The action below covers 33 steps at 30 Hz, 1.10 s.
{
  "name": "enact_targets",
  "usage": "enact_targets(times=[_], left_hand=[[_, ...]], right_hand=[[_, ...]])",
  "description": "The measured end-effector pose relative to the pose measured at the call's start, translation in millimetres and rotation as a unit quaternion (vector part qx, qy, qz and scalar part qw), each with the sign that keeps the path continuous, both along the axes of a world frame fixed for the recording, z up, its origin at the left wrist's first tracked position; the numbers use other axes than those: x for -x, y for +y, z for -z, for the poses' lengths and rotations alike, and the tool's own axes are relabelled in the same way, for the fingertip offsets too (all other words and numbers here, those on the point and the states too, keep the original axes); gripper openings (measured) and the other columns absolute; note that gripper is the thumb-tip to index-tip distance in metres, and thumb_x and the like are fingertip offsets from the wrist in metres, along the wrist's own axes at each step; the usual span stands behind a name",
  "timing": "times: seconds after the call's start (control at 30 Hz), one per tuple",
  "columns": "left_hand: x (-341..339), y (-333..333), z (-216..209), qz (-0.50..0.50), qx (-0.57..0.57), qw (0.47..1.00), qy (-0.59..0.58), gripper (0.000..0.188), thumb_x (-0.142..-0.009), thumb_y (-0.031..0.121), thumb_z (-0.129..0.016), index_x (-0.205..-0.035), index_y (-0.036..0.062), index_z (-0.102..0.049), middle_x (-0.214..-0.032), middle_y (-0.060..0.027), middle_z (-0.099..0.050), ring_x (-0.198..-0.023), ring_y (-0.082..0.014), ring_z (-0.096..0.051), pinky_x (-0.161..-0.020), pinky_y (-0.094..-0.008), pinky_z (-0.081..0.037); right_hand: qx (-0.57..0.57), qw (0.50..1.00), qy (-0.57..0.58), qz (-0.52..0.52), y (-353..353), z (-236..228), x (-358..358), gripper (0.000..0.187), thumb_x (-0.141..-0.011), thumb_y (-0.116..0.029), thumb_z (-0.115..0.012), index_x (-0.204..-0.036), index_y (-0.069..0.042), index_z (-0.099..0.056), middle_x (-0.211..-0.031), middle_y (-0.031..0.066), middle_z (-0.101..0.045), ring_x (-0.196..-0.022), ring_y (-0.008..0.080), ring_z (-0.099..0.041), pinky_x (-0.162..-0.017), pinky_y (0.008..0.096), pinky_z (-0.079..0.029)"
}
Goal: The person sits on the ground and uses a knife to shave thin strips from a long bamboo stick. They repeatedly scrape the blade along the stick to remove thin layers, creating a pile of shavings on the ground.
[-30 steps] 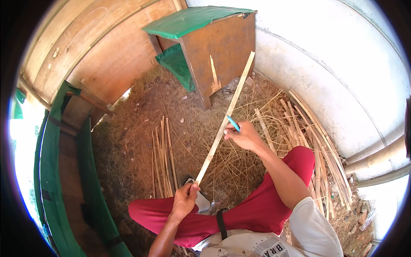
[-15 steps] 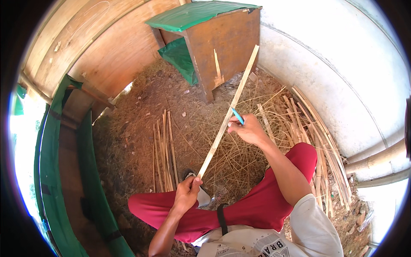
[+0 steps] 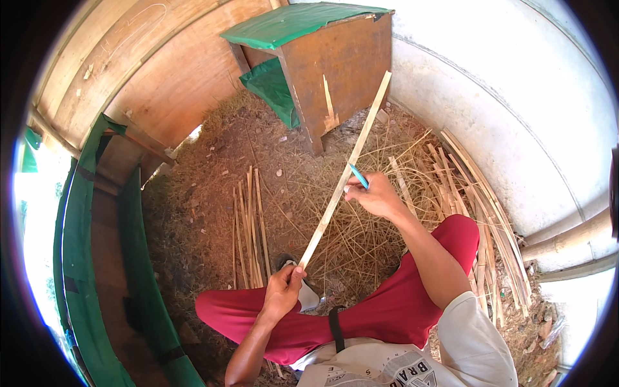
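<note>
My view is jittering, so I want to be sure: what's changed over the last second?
Only the view shifted slightly: the scene now sits a little higher and further right in it. No clear movement otherwise, and nothing was taken or let go. The left hand still grips the strip, the right hand the blue tool; the cabinet is unchanged.
</note>
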<state>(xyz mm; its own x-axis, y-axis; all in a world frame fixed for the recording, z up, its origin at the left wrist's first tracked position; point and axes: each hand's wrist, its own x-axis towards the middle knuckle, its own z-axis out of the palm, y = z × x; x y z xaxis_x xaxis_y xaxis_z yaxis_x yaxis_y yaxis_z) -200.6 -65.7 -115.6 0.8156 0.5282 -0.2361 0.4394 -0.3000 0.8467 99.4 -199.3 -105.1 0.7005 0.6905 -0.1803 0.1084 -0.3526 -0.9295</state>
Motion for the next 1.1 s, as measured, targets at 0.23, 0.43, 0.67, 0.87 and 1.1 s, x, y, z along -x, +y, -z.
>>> enact_targets(times=[0.23,0.43,0.67,0.87,1.1], left_hand=[[2,1,3,0.001,0.009,1.000,-0.006,0.034,-0.104,0.027,-0.055,-0.092,-0.0026,-0.066,-0.059,0.0010,-0.048,-0.055,-0.0063,-0.042,-0.049,-0.0284,-0.035],[2,0,7,-0.005,0.017,1.000,-0.014,0.042,-0.106,0.033,-0.048,-0.087,-0.0009,-0.064,-0.059,-0.0001,-0.048,-0.053,-0.0067,-0.044,-0.048,-0.0284,-0.036],[-12,-5,-1,-0.081,0.302,0.949,0.047,0.048,-0.108,0.038,-0.040,-0.079,0.0041,-0.056,-0.057,0.0003,-0.045,-0.042,-0.0069,-0.035,-0.039,-0.0242,-0.029],[-18,-12,4,-0.076,0.179,0.979,0.055,0.048,-0.108,0.036,-0.039,-0.075,0.0038,-0.055,-0.060,-0.0036,-0.047,-0.049,-0.0133,-0.044,-0.048,-0.0323,-0.038],[-7,-23,-3,-0.008,-0.039,0.995,0.093,0.049,-0.107,0.032,-0.032,-0.079,-0.0018,-0.054,-0.065,-0.0178,-0.049,-0.062,-0.0318,-0.053,-0.065,-0.0438,-0.044]], right_hand=[[0.002,1.000,0.012,0.000,2,1,0,0.032,-0.093,-0.019,-0.066,-0.114,0.004,-0.069,-0.089,0.0094,-0.076,-0.073,0.0140,-0.067,-0.070,0.0311,-0.052],[0.019,0.998,-0.062,0.000,2,-1,5,0.026,-0.092,-0.022,-0.066,-0.105,-0.001,-0.073,-0.076,0.0090,-0.073,-0.062,0.0194,-0.067,-0.061,0.0342,-0.052],[0.155,0.928,-0.335,-0.047,1,10,39,0.018,-0.080,-0.024,-0.071,-0.079,-0.006,-0.074,-0.060,0.0130,-0.065,-0.057,0.0305,-0.067,-0.058,0.0432,-0.055],[0.253,0.913,-0.307,-0.094,8,10,49,0.016,-0.080,-0.015,-0.066,-0.075,0.000,-0.070,-0.073,0.0202,-0.068,-0.067,0.0354,-0.069,-0.059,0.0470,-0.054],[0.259,0.918,-0.291,-0.075,19,28,54,0.016,-0.083,-0.009,-0.060,-0.077,0.001,-0.070,-0.077,0.0216,-0.068,-0.069,0.0356,-0.069,-0.060,0.0483,-0.054]])
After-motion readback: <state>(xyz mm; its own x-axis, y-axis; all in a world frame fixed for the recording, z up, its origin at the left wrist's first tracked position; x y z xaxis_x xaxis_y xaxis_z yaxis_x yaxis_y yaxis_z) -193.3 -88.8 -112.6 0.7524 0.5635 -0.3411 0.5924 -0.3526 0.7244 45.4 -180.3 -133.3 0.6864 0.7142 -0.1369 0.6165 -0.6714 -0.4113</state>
